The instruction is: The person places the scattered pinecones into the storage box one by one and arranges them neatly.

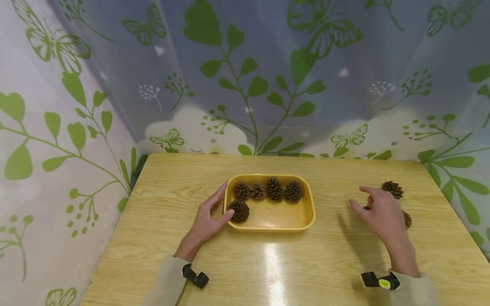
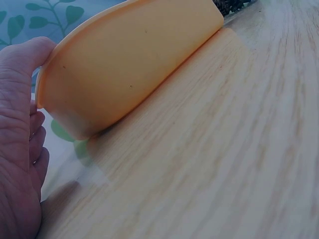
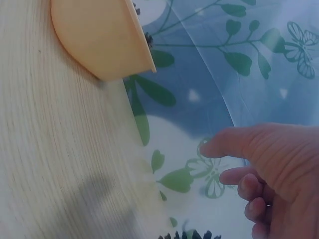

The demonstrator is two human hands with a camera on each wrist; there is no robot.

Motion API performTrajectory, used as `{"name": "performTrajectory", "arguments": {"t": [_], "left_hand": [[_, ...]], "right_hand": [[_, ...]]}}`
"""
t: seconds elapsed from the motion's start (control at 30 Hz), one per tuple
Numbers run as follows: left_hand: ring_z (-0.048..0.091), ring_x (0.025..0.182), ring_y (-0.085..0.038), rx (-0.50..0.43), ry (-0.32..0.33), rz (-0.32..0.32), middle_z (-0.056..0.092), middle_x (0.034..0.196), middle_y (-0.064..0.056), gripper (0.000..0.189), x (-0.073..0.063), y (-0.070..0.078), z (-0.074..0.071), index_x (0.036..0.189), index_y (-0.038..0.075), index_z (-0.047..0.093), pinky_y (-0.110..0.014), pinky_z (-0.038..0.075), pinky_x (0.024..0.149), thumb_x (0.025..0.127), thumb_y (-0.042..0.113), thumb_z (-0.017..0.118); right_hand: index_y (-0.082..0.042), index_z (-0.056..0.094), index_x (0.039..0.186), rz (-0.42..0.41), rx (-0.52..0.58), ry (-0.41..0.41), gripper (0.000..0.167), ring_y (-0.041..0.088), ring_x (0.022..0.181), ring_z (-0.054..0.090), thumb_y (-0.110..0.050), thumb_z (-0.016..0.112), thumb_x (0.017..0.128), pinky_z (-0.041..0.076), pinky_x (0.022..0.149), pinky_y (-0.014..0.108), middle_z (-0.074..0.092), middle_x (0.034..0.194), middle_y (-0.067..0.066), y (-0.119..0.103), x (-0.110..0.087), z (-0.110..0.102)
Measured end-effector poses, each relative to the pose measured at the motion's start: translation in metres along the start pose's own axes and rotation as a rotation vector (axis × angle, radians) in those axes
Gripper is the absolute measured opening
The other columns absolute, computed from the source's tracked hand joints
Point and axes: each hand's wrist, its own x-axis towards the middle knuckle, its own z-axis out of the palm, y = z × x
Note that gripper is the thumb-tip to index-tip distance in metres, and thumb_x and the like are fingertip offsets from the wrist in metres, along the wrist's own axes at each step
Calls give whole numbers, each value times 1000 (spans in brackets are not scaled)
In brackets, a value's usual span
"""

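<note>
A yellow plastic tray point(image 1: 268, 219) sits on the wooden table with several pine cones inside. A row of them, including one pine cone point(image 1: 274, 189), lines the far side; another pine cone point(image 1: 240, 211) lies in the near left corner. My left hand point(image 1: 206, 222) grips the tray's left end, thumb over the rim and fingers along the outside. To the right, my right hand point(image 1: 384, 216) hovers over loose pine cones, its thumb and index finger spread with nothing between them. One loose pine cone point(image 1: 392, 190) shows beyond that hand, another pine cone point(image 1: 408, 219) partly behind it.
The wooden table point(image 1: 160, 195) meets a patterned curtain point(image 1: 268, 85) with green leaves and butterflies at its far edge. More of this fabric hangs on the left. Each wrist wears a black strap, and light glares off the table's near middle.
</note>
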Motion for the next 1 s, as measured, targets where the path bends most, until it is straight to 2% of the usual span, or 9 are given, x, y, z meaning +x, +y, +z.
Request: {"name": "performTrajectory", "arguments": {"t": [0.1,0.2,0.33,0.47,0.83,1.0], "left_hand": [[34,154,-28,-8,5,4,37,167,-9,81,1,5,0,164,11,34,-29,28,126,93,4,73],[34,154,-34,-28,5,5,37,165,-17,79,2,18,-1,162,3,35,-27,28,125,93,1,72],[35,153,-38,-30,-5,-3,38,163,-24,77,4,37,-4,160,-4,35,-26,29,124,92,-1,71],[36,152,-37,-18,-6,-11,38,163,-25,76,4,44,-5,160,-4,36,-27,30,124,93,0,71],[36,152,-38,-25,-1,-5,38,163,-24,77,4,43,-5,160,-3,36,-28,29,125,93,1,72],[35,153,-36,-32,-10,-13,38,164,-22,77,4,44,-5,161,-3,35,-28,30,124,93,1,71]], "right_hand": [[11,67,125,39,-8,-21,50,32,68,52,-20,83,89,44,78,66,56,67,5,5,-1,-3],[13,66,125,54,-18,-35,50,35,69,53,-20,81,90,42,85,70,58,68,8,9,-1,-4],[13,67,123,44,-41,-30,49,28,61,50,-20,81,90,46,64,54,57,66,7,14,-2,-6],[14,67,121,43,-64,-28,49,19,54,43,-21,82,89,36,50,36,56,65,6,18,-2,-8],[14,65,123,121,-103,-100,57,24,56,55,-28,83,90,41,46,38,65,72,14,29,-5,-8],[15,63,126,147,-108,-127,60,24,55,54,-30,82,91,40,45,37,65,72,14,33,-5,-8]]}}
